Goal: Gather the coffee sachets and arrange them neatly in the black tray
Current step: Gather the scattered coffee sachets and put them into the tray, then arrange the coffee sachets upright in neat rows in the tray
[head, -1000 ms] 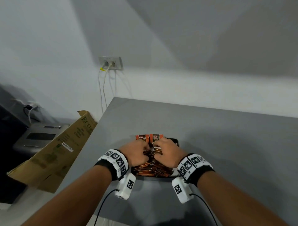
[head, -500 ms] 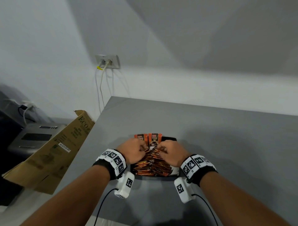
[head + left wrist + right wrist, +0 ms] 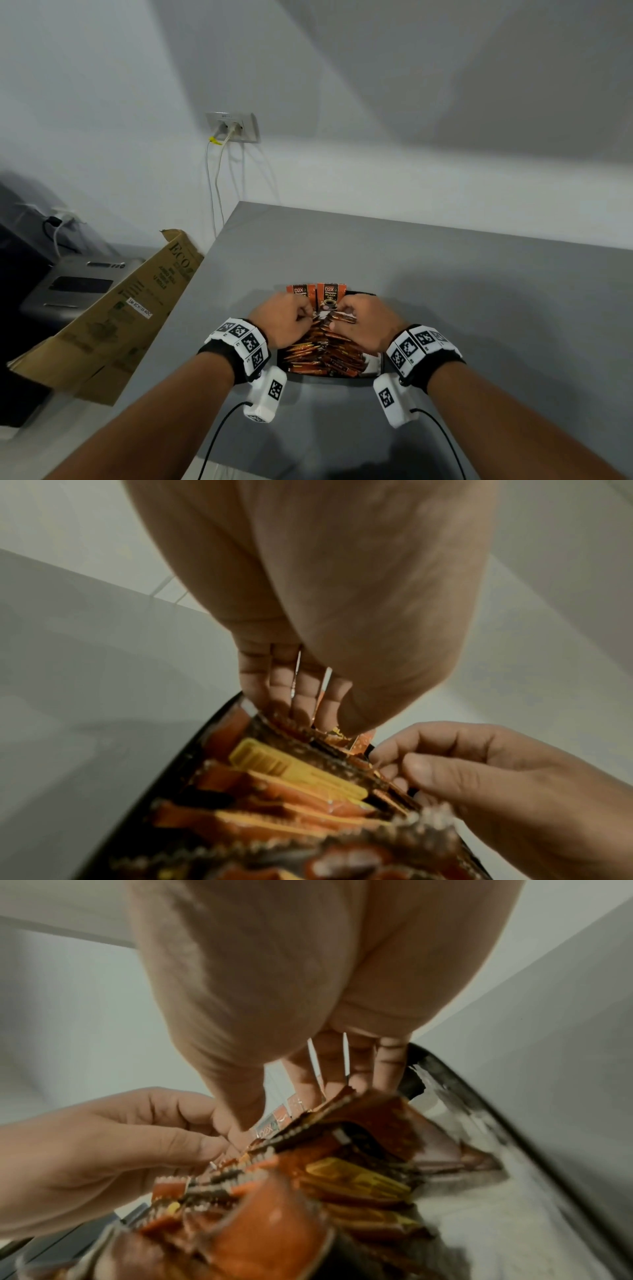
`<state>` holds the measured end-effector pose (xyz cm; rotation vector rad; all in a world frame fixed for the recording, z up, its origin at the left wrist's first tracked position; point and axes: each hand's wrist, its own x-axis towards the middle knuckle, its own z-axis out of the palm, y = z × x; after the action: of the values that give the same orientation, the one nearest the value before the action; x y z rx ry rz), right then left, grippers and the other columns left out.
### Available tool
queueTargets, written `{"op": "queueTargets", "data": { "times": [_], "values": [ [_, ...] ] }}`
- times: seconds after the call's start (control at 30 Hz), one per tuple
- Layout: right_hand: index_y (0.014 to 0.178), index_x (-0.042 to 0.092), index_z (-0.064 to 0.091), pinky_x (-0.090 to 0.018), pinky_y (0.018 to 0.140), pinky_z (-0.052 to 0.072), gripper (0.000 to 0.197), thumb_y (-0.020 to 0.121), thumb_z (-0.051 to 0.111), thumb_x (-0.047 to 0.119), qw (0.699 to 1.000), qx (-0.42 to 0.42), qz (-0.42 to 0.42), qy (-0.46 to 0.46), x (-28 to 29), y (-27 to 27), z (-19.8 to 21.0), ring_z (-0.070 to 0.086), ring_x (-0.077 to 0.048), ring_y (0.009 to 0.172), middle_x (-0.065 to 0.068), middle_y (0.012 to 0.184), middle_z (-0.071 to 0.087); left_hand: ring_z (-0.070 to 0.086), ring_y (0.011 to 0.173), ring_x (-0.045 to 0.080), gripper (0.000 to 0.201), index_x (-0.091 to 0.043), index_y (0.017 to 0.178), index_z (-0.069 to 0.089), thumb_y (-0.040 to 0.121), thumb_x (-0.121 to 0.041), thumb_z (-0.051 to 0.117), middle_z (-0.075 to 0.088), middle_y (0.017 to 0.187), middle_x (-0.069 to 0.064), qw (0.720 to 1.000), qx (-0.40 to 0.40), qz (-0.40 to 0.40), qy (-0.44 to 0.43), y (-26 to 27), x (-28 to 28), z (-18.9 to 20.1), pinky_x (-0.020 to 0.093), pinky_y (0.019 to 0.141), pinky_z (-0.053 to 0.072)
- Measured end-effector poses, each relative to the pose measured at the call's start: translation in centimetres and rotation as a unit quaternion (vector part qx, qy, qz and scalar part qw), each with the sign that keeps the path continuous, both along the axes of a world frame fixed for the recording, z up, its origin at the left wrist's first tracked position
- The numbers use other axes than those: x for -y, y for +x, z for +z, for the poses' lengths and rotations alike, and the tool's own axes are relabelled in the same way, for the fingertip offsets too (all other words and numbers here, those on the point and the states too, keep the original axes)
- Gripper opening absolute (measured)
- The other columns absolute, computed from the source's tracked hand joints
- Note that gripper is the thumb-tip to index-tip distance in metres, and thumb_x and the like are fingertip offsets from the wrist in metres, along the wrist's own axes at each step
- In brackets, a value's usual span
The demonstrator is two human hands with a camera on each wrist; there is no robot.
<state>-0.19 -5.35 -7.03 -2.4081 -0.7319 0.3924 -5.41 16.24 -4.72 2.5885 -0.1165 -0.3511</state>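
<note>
Several orange-and-brown coffee sachets (image 3: 322,356) stand on edge in rows inside the black tray (image 3: 329,374) near the table's front edge. Two more sachets (image 3: 330,295) stand upright at the tray's far end. My left hand (image 3: 308,317) and right hand (image 3: 339,320) meet over the far part of the rows, fingers curled down. In the left wrist view the left hand (image 3: 325,718) pinches sachet tops (image 3: 291,791) between fingers and thumb. In the right wrist view the right hand (image 3: 287,1107) does the same on its row (image 3: 274,1191). The tray rim (image 3: 479,1096) runs along the right.
The grey table (image 3: 462,308) stretches right and back to a white wall. A flattened cardboard box (image 3: 113,318) leans against the table's left edge, with a grey printer (image 3: 72,284) behind it. Cables hang from a wall socket (image 3: 231,126).
Both hands stay on the sachets at the tray's far end. They have drawn slightly apart, so more of the upright sachets behind them shows.
</note>
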Motion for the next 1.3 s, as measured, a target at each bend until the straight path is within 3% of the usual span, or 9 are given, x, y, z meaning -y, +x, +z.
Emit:
{"op": "queueTargets", "data": {
  "times": [0.17,0.27,0.37,0.57,0.67,0.77,0.87,1.03,1.3],
  "values": [
    [0.122,0.017,0.063,-0.036,0.100,0.047,0.033,0.093,0.060,0.034,0.995,0.093,-0.045,0.013,-0.8,1.5,0.9,0.055,-0.018,0.109,-0.001,0.116,0.063,0.060,0.086,0.018,0.008,-0.021,0.090,0.062,0.086,-0.014,0.060,0.063,0.091,-0.003,0.997,0.065,0.053,-0.002,0.8,0.1,0.5,0.032,0.077,0.052],
    [0.141,0.015,0.051,-0.040,0.109,0.040,0.045,0.097,0.053,0.022,0.996,0.071,-0.024,-0.041,-1.8,2.3,1.6,0.047,-0.024,0.124,-0.004,0.132,0.059,0.049,0.111,0.021,0.033,-0.018,0.115,0.060,0.084,-0.008,0.062,0.060,0.115,0.000,0.989,0.125,0.068,0.051,1.9,0.2,0.8,0.031,0.095,0.044],
    [0.125,0.020,0.062,-0.042,0.096,0.046,0.034,0.095,0.047,0.014,0.994,0.062,-0.014,-0.084,-2.3,2.4,1.6,0.048,-0.023,0.109,-0.002,0.111,0.065,0.051,0.118,0.025,0.052,-0.022,0.132,0.053,0.083,-0.010,0.066,0.061,0.123,0.005,0.991,0.062,0.072,0.099,2.8,0.5,1.0,0.038,0.101,0.046],
    [0.089,0.020,0.060,-0.037,0.076,0.052,0.007,0.087,0.054,0.018,0.997,-0.005,0.001,-0.073,-1.3,1.3,2.4,0.060,-0.024,0.088,0.000,0.090,0.061,0.064,0.096,0.024,0.027,-0.023,0.099,0.072,0.086,-0.011,0.052,0.065,0.104,0.002,0.997,0.004,0.006,0.077,1.9,0.5,1.0,0.036,0.084,0.054],
    [0.118,0.028,0.054,-0.035,0.079,0.057,0.048,0.077,0.070,0.046,0.990,-0.114,0.054,-0.065,-0.7,0.2,2.8,0.066,-0.015,0.086,0.005,0.100,0.067,0.061,0.102,0.016,0.035,-0.028,0.118,0.063,0.086,-0.041,0.059,0.064,0.118,-0.002,0.996,-0.068,-0.034,0.050,0.7,0.2,1.8,0.032,0.092,0.049],
    [0.137,0.033,0.042,-0.037,0.098,0.052,0.109,0.044,0.083,0.071,0.976,-0.124,0.131,-0.120,-0.2,-0.4,2.6,0.057,-0.011,0.111,0.012,0.124,0.051,0.053,0.121,0.010,0.098,-0.037,0.141,0.041,0.057,-0.077,0.071,0.056,0.135,-0.012,0.981,-0.144,-0.110,0.064,-0.8,0.2,2.6,0.035,0.114,0.035],
    [0.146,0.033,0.022,-0.042,0.110,0.041,0.136,0.032,0.083,0.074,0.962,-0.063,0.181,-0.196,0.2,-1.1,1.3,0.043,-0.016,0.127,0.010,0.138,0.038,0.039,0.134,0.016,0.132,-0.026,0.152,0.021,0.044,-0.082,0.073,0.041,0.146,-0.005,0.961,-0.089,-0.177,0.195,-2.1,0.8,1.4,0.046,0.123,0.013],
    [0.139,0.026,0.029,-0.042,0.098,0.049,0.113,0.043,0.081,0.053,0.968,0.012,0.165,-0.191,0.1,-2.0,-0.6,0.043,-0.018,0.117,0.004,0.129,0.042,0.049,0.117,0.018,0.108,-0.019,0.140,0.037,0.050,-0.069,0.072,0.047,0.129,-0.002,0.958,0.035,-0.164,0.231,-2.6,1.8,-0.9,0.037,0.119,0.021],
    [0.124,0.028,0.046,-0.041,0.087,0.055,0.087,0.046,0.080,0.045,0.976,-0.011,0.140,-0.168,-0.3,-0.2,-0.1,0.052,-0.016,0.102,0.005,0.112,0.053,0.060,0.100,0.019,0.085,-0.027,0.121,0.042,0.051,-0.057,0.078,0.062,0.112,-0.004,0.981,0.003,-0.105,0.163,-0.9,2.1,-1.0,0.029,0.092,0.046]
  ]
}}
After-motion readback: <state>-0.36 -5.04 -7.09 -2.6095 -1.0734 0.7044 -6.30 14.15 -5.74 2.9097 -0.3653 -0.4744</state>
